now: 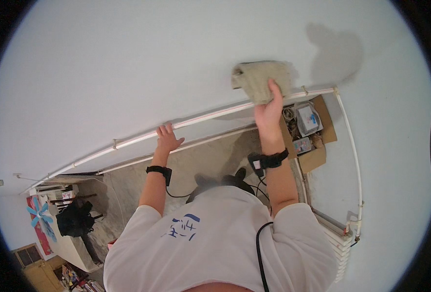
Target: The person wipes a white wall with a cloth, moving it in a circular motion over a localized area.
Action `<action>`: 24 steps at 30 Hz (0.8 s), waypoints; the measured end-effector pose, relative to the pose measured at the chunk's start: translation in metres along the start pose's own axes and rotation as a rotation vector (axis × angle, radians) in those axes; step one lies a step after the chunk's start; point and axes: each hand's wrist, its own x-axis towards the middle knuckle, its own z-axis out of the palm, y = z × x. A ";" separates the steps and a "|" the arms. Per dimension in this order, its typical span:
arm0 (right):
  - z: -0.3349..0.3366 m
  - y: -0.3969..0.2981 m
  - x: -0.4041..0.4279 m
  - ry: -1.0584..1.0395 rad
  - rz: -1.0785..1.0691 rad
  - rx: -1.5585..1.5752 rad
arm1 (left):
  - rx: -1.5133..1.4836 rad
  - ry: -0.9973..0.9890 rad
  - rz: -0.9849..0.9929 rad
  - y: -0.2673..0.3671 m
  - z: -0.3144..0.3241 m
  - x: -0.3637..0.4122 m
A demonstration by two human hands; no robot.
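Observation:
A folded beige cloth [261, 80] is held in my right hand [270, 109], my thumb lying across its face. The cloth is up against or very near the pale wall [135, 73], just above a long white pipe [215, 112] with a thin red line. Farther left, my left hand [168, 138] rests its fingertips on that pipe with the thumb spread and nothing held. A black strap with a small device sits on each wrist. Clips hold the pipe along the wall.
Below the pipe, an open cardboard box [312, 158] holds wrapped and coiled items. A white radiator [337, 248] stands at lower right, joined to a vertical pipe [352, 157]. At far left are a blue-bladed fan [40, 215], a black bag [75, 219] and a table [73, 252].

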 end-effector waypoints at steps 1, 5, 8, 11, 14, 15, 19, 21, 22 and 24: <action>-0.001 -0.008 0.004 0.012 -0.037 -0.011 | -0.003 -0.002 -0.007 -0.004 0.003 0.001; -0.015 -0.028 0.014 0.003 -0.130 -0.022 | -0.007 0.006 -0.004 0.006 -0.005 -0.001; -0.015 -0.021 0.010 0.006 -0.116 -0.023 | -0.030 -0.028 -0.043 0.009 -0.012 -0.003; -0.015 0.001 0.000 0.035 -0.044 -0.024 | -0.065 -0.058 -0.053 0.013 -0.019 -0.005; -0.015 0.030 -0.012 0.051 0.011 -0.052 | -0.082 -0.081 -0.073 0.015 -0.021 -0.006; -0.013 0.039 -0.017 0.053 0.012 -0.053 | -0.068 -0.079 -0.072 0.014 -0.020 -0.005; -0.005 0.073 -0.044 0.046 0.123 -0.070 | -0.069 -0.069 -0.062 0.010 -0.015 -0.005; -0.006 0.088 -0.053 0.037 0.150 -0.075 | -0.057 -0.060 -0.049 0.010 -0.014 -0.005; -0.010 0.096 -0.057 0.016 0.178 -0.048 | -0.057 -0.061 -0.047 0.010 -0.014 -0.005; -0.011 0.104 -0.062 -0.010 0.209 -0.020 | -0.090 -0.055 -0.039 0.010 -0.016 -0.006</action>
